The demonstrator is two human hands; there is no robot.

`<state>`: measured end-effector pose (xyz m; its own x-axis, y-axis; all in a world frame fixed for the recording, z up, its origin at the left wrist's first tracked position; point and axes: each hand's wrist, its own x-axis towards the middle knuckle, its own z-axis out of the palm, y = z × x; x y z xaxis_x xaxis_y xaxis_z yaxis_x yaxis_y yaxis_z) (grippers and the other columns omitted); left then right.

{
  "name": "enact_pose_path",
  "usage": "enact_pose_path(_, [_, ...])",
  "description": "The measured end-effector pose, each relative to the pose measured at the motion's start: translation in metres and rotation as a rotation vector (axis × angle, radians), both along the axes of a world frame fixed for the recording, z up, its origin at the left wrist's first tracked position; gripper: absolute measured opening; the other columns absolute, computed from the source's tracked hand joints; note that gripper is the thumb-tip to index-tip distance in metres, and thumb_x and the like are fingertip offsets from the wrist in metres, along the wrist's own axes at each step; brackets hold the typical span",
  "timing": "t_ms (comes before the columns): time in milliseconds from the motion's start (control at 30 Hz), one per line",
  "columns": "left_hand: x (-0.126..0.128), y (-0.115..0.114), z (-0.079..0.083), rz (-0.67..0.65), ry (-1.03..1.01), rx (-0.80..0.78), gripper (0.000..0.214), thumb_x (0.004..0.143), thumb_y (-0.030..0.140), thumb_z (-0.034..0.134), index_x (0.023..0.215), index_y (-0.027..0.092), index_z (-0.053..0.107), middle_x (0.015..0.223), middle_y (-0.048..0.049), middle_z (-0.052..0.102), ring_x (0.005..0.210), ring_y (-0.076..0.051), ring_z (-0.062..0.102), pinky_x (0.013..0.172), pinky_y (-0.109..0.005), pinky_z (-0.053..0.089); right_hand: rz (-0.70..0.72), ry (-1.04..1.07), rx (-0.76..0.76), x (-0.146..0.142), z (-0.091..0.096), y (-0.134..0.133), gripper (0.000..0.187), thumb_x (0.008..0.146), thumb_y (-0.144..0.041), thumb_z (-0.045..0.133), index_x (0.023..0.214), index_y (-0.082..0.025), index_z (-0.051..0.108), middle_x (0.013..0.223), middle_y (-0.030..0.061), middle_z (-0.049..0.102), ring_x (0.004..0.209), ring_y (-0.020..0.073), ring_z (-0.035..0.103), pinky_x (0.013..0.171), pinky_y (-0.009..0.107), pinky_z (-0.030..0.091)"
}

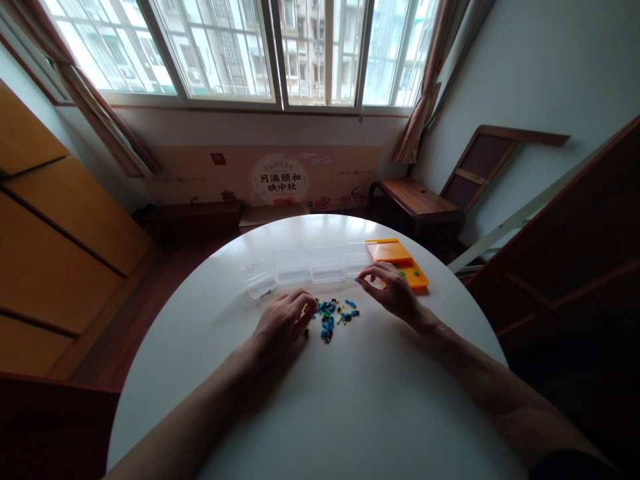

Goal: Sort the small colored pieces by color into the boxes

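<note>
A small heap of tiny coloured pieces, blue, green and yellow, lies on the round white table. My left hand rests curled at the heap's left edge, its fingertips closed on a small yellow piece. My right hand hovers just right of the heap, thumb and fingers pinched on a tiny blue piece. Behind the heap stands a row of clear plastic boxes. An orange tray with a few green pieces lies behind my right hand.
A dark wooden bench and a folded wooden frame stand by the right wall. Wooden cabinets line the left. A printed cardboard panel leans under the window.
</note>
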<state>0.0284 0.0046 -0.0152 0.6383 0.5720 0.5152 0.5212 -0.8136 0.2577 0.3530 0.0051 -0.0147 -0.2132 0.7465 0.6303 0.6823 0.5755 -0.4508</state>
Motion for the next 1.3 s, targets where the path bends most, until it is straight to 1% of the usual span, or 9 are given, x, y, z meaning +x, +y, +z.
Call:
enact_pose_path(200, [0.000, -0.002, 0.004, 0.003, 0.003, 0.011, 0.017, 0.113, 0.027, 0.053, 0.104, 0.022, 0.067, 0.103, -0.0057, 0.077, 0.085, -0.019, 0.070, 0.077, -0.030, 0.053, -0.294, -0.107, 0.100, 0.000, -0.007, 0.011, 0.021, 0.109, -0.039, 0.066, 0.093, -0.026, 0.074, 0.088, 0.0057, 0.076, 0.091, 0.0276, 0.068, 0.094, 0.043, 0.052])
enact_pose_path(400, [0.002, -0.003, 0.002, -0.009, -0.011, 0.025, 0.016, 0.113, 0.026, 0.054, 0.103, 0.023, 0.067, 0.104, -0.0050, 0.077, 0.083, -0.018, 0.069, 0.076, -0.030, 0.052, -0.337, -0.149, 0.093, 0.012, -0.012, 0.014, 0.019, 0.109, -0.035, 0.064, 0.096, -0.026, 0.075, 0.091, 0.0072, 0.078, 0.095, 0.0299, 0.069, 0.095, 0.044, 0.052])
enact_pose_path(500, [0.001, -0.003, 0.002, 0.000, -0.012, 0.023, 0.015, 0.113, 0.025, 0.055, 0.103, 0.023, 0.066, 0.102, -0.0042, 0.077, 0.083, -0.019, 0.069, 0.076, -0.029, 0.051, -0.281, -0.173, 0.051, 0.011, -0.011, 0.012, 0.015, 0.108, -0.026, 0.061, 0.110, -0.025, 0.076, 0.106, 0.0085, 0.081, 0.105, 0.0312, 0.070, 0.099, 0.046, 0.052])
enact_pose_path(600, [0.000, -0.003, 0.002, 0.007, -0.004, 0.027, 0.014, 0.113, 0.026, 0.055, 0.105, 0.023, 0.066, 0.104, -0.0044, 0.077, 0.085, -0.019, 0.069, 0.077, -0.030, 0.051, -0.197, -0.244, 0.000, 0.007, -0.010, 0.010, 0.023, 0.104, -0.021, 0.064, 0.123, -0.025, 0.076, 0.117, 0.0091, 0.082, 0.111, 0.0318, 0.070, 0.104, 0.047, 0.052])
enact_pose_path(733, [0.000, -0.002, 0.003, 0.007, 0.003, 0.012, 0.016, 0.113, 0.026, 0.055, 0.104, 0.022, 0.067, 0.104, -0.0050, 0.076, 0.083, -0.018, 0.069, 0.077, -0.029, 0.051, -0.102, -0.306, -0.031, 0.004, -0.011, 0.008, 0.022, 0.101, -0.017, 0.066, 0.116, -0.026, 0.079, 0.107, 0.0078, 0.083, 0.104, 0.0300, 0.072, 0.104, 0.047, 0.052])
enact_pose_path(933, [-0.001, 0.000, 0.003, 0.005, -0.017, 0.000, 0.017, 0.114, 0.027, 0.054, 0.104, 0.022, 0.067, 0.102, -0.0051, 0.077, 0.085, -0.020, 0.070, 0.077, -0.030, 0.052, -0.044, -0.320, -0.037, 0.001, -0.004, 0.002, 0.017, 0.093, -0.012, 0.069, 0.097, -0.026, 0.077, 0.094, 0.0053, 0.081, 0.093, 0.0271, 0.071, 0.101, 0.044, 0.052])
enact_pose_path(1033, [-0.002, 0.001, 0.004, -0.003, -0.027, 0.003, 0.016, 0.113, 0.026, 0.055, 0.104, 0.022, 0.068, 0.102, -0.0055, 0.077, 0.085, -0.019, 0.070, 0.077, -0.030, 0.052, -0.036, -0.283, 0.009, -0.001, 0.001, 0.000, 0.019, 0.089, -0.010, 0.068, 0.098, -0.024, 0.075, 0.094, 0.0057, 0.080, 0.092, 0.0273, 0.070, 0.100, 0.044, 0.053])
enact_pose_path(1133, [-0.001, 0.001, 0.006, -0.015, -0.055, -0.015, 0.015, 0.112, 0.026, 0.057, 0.103, 0.022, 0.069, 0.102, -0.0057, 0.077, 0.086, -0.019, 0.070, 0.079, -0.030, 0.052, 0.001, -0.196, 0.109, -0.007, 0.008, -0.005, 0.019, 0.091, -0.011, 0.066, 0.104, -0.023, 0.074, 0.097, 0.0064, 0.079, 0.094, 0.0277, 0.070, 0.096, 0.045, 0.054])
enact_pose_path(1300, [0.011, -0.006, 0.006, -0.024, -0.184, -0.165, 0.018, 0.112, 0.031, 0.060, 0.103, 0.021, 0.071, 0.097, -0.0041, 0.074, 0.078, -0.015, 0.066, 0.077, -0.028, 0.052, 0.280, -0.169, 0.166, -0.024, 0.014, -0.018, 0.010, 0.102, -0.023, 0.072, 0.112, -0.025, 0.071, 0.102, 0.0046, 0.080, 0.094, 0.0250, 0.071, 0.094, 0.043, 0.055])
